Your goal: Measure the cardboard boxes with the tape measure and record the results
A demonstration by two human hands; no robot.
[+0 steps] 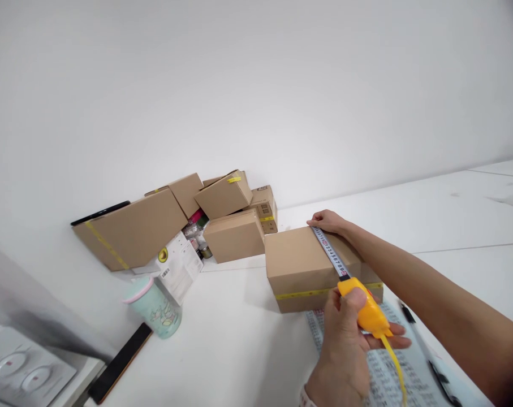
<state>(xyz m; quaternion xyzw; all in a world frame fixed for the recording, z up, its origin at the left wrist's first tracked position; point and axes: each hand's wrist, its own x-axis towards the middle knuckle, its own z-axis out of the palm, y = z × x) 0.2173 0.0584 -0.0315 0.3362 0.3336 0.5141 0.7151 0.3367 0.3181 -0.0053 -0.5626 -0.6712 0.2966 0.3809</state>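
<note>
My left hand (pixel 343 345) is closed around a yellow tape measure (pixel 369 308), thumb on its case, with a yellow strap hanging below. The silver blade (pixel 331 254) runs out across the top of a brown cardboard box (pixel 298 257) with yellow tape along its side. At the box's far top edge, the fingers of my right hand (pixel 327 220) pinch the blade's end. Under the near side of the box lies a printed sheet (pixel 402 373), partly covered by my left hand. A black pen (pixel 440 379) rests on the sheet.
Several cardboard boxes (pixel 235 234) are stacked against the wall, with small packets and jars among them. At left stand a mint cup (pixel 156 314) with a pink-rimmed lid, a white package (pixel 180 265), a dark bar (pixel 120 362) and a white box with round discs (pixel 27 367).
</note>
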